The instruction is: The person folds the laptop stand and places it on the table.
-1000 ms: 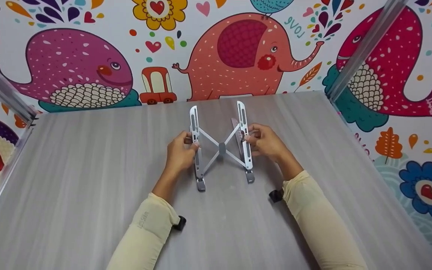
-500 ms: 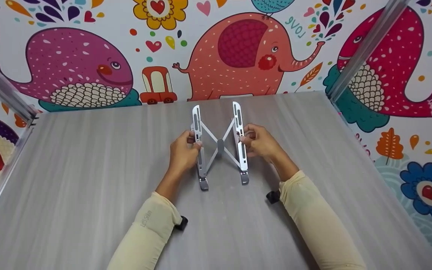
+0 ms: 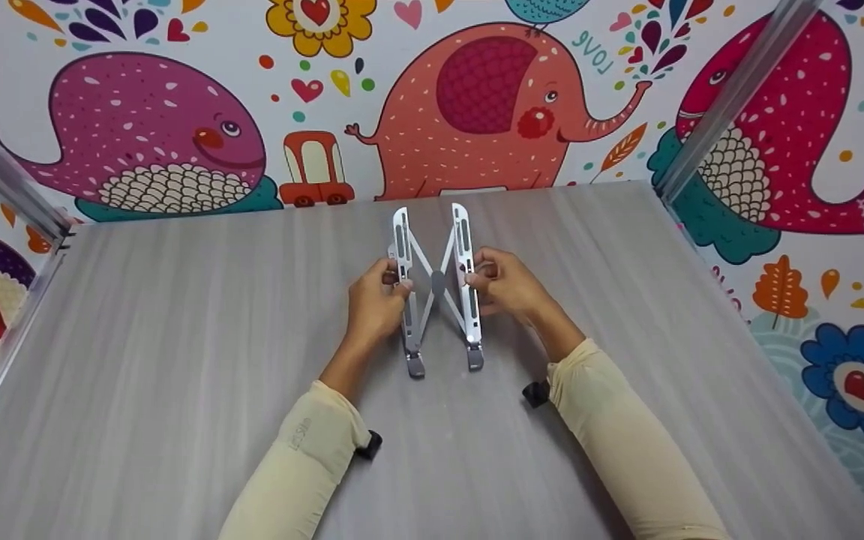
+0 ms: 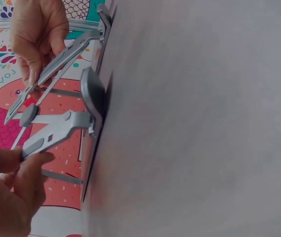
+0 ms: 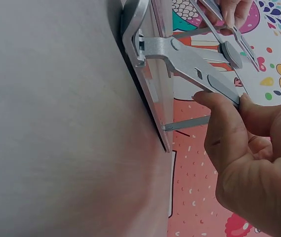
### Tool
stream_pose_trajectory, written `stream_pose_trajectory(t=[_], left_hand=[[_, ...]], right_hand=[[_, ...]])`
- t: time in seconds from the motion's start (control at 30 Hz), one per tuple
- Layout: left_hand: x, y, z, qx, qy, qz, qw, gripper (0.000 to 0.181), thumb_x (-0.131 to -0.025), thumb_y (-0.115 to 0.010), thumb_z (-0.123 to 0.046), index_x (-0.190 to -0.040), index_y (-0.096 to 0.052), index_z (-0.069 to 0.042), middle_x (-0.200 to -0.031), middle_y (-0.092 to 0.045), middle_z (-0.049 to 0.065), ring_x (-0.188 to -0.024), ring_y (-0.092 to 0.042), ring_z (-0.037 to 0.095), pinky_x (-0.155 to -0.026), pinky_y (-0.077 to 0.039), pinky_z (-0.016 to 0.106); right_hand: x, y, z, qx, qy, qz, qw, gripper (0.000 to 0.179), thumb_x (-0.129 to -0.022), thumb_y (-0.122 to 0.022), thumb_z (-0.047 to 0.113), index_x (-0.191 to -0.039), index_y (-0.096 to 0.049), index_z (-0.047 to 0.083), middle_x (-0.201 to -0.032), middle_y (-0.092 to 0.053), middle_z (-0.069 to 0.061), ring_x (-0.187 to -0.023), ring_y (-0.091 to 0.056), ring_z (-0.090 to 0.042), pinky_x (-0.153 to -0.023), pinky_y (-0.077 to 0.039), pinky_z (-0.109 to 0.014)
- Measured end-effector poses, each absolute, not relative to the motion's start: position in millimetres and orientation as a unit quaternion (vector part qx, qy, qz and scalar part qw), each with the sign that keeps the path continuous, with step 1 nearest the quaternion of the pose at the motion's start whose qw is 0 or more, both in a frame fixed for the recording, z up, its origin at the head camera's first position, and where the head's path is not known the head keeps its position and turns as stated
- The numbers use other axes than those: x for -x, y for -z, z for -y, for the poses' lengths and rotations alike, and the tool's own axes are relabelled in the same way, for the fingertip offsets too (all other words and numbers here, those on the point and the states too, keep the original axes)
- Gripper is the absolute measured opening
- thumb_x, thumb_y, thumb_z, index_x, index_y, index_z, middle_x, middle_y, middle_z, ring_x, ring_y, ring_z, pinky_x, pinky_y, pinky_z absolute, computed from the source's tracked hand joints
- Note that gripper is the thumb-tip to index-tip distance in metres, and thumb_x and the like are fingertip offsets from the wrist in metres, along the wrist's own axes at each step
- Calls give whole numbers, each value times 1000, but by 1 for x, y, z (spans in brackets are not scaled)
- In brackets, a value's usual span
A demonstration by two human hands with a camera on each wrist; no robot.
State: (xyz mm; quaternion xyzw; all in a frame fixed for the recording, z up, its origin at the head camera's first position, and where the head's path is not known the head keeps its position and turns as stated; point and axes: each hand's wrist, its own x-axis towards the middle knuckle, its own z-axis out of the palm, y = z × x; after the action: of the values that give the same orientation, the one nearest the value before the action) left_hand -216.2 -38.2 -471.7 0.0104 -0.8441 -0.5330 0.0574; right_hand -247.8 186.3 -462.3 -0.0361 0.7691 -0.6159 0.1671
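A silver folding laptop stand (image 3: 465,255) stands on the table, its two long side rails linked by crossed bars at a grey central hub (image 3: 438,283). My left hand (image 3: 378,300) pinches the left rail about midway, thumb on the upper face. On the other side my right hand (image 3: 511,285) pinches the right rail in the same way. Grey lips (image 3: 475,358) project at the rails' near ends. In the left wrist view the thumb and fingers (image 4: 34,173) grip a rail edge. The right wrist view shows the stand's base strip (image 5: 147,98) lying along the tabletop.
The grey wood-grain table (image 3: 177,360) extends around the stand. A wall (image 3: 477,97) printed with cartoon animals rises at its back edge. Metal posts (image 3: 732,97) stand at the back corners. Small black devices (image 3: 535,394) sit at both wrists.
Both hands have moved toward each other, bringing the two rails closer together. The crossed bars now stand at a narrower angle. Both hands keep their grip.
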Motion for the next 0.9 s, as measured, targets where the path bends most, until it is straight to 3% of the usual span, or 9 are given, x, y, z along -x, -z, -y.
stream_pose_trajectory(t=[0.33, 0.67, 0.9], left_hand=[[218, 473, 33, 6, 542, 839, 53, 20, -95, -67, -6, -115, -66, -5, -108, -72, 16, -102, -65, 31, -85, -49, 41], [220, 472, 25, 10, 539, 841, 50, 21, -94, -68, -6, -114, -67, -2, -109, -73, 16, -104, -65, 31, -90, -49, 45], [222, 474, 21, 10, 547, 836, 44, 18, -94, -68, -7, -112, -67, -6, -108, -72, 16, -103, -65, 30, -90, -50, 43]], right_hand=[[249, 464, -179, 41, 626, -758, 175, 8, -99, -62, 4, -98, -57, 10, -88, -61, -9, -76, -68, -21, -69, -61, -52], [249, 464, -172, 42, 607, -775, 170, 6, -100, -62, 6, -103, -58, 9, -92, -60, -10, -79, -66, -21, -68, -62, -47], [248, 461, -168, 44, 597, -782, 174, 10, -101, -61, 8, -110, -59, 6, -93, -60, -10, -80, -66, -22, -70, -62, -47]])
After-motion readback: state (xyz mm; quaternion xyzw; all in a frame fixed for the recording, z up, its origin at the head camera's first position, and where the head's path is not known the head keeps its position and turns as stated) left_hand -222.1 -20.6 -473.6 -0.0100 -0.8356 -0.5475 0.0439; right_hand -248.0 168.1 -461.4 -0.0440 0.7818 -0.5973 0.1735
